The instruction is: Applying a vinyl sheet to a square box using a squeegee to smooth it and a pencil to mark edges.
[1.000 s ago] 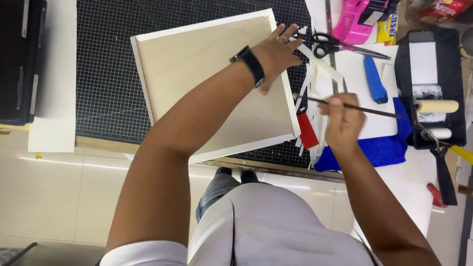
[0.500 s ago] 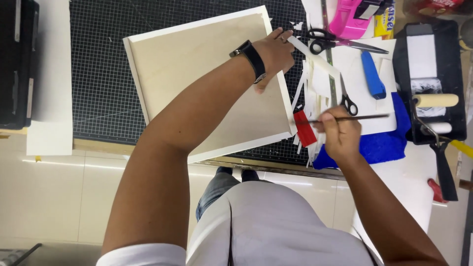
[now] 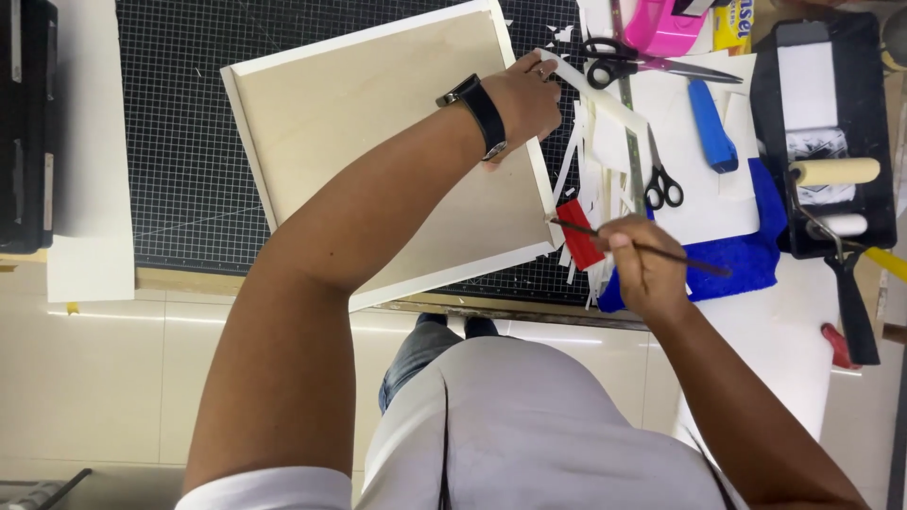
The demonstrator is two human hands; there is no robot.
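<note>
Hands: right (image 3: 645, 274) grips thin brush (image 3: 652, 249) pointing left at board (image 3: 378, 151).

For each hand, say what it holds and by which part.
The right hand grips a thin brush near mid-handle. The left hand pinches a white paper strip at its end.

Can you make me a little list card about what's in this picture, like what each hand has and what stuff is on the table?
Left hand: grip on a white paper strip, resting at the right edge of the board
Right hand: grip on a thin dark brush, tip pointing toward the board
Board: beige panel with white edges, lying tilted on the black grid mat
Beside the board: white paper scraps, a red piece
Tools nearby: black-handled scissors, small scissors, blue handle, paint roller in a black tray
Under the right hand: blue cloth
</note>
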